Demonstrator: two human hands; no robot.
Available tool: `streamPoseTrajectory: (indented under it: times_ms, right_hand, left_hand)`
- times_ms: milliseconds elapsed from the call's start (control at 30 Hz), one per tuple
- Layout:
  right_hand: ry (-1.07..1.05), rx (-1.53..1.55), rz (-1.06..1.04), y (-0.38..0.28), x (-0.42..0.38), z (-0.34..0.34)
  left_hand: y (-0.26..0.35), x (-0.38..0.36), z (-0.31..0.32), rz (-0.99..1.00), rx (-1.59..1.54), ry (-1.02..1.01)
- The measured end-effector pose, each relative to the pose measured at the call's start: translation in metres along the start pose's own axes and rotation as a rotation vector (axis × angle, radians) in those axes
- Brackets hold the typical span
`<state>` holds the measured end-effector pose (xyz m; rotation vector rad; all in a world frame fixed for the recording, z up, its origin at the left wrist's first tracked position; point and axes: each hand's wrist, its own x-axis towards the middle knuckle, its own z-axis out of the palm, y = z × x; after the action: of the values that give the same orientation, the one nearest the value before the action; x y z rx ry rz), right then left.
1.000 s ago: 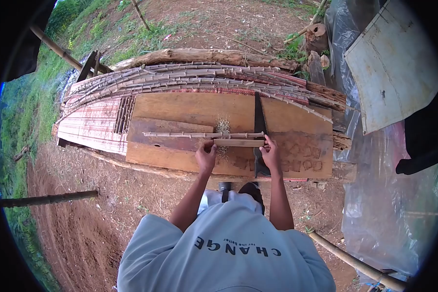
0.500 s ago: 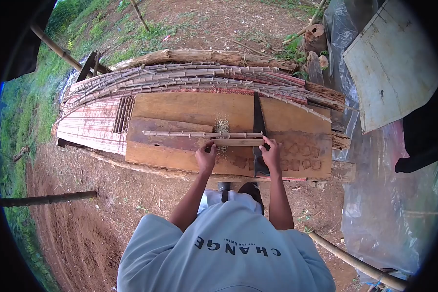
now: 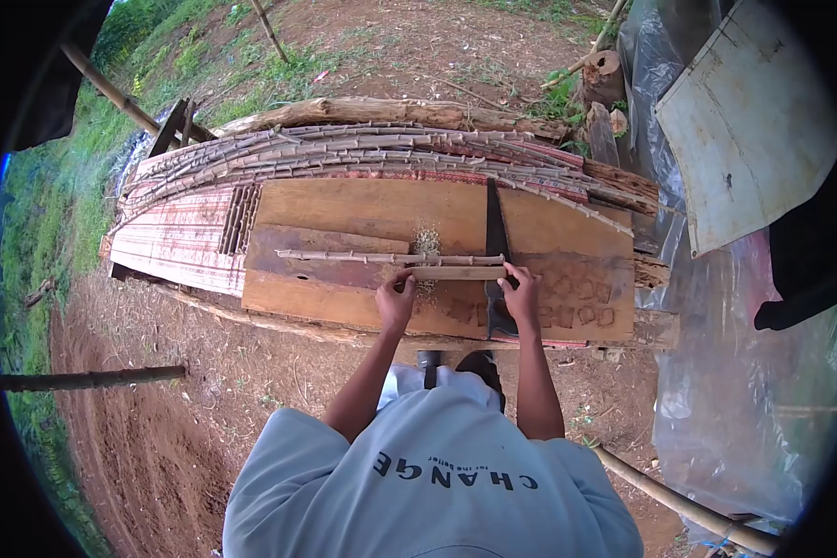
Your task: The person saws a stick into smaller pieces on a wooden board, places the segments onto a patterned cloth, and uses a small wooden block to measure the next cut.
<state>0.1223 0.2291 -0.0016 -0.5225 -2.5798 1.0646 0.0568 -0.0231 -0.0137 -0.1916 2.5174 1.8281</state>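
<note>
Wood strip [image 3: 456, 273] pinched near both ends, left hand [image 3: 396, 302] and right hand [image 3: 522, 296], alongside knobby stick [image 3: 344, 257] on surface [image 3: 372, 200]. Could easily get nicked by saw [image 3: 495, 221] with one careless slip tbh.

We read, upside down on the person's pale T-shirt [image 3: 437, 507]: large dark "CHANGE"; much smaller, alongside, "for the better".
</note>
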Motion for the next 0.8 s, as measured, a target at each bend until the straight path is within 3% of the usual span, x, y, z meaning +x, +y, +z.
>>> streamPoseTrajectory:
  times_ms: [200,733,800]
  right_hand:
    - [-0.014,-0.035,-0.004,0.001,0.000,0.000]
    - [0.009,-0.009,0.019,-0.001,-0.006,0.002]
    - [0.039,-0.079,-0.050,-0.004,-0.011,0.001]
  left_hand:
    - [-0.008,0.003,0.001,0.092,-0.019,-0.021]
    - [-0.003,-0.002,0.000,0.080,-0.012,-0.028]
    - [0.002,-0.008,-0.001,0.088,-0.015,-0.015]
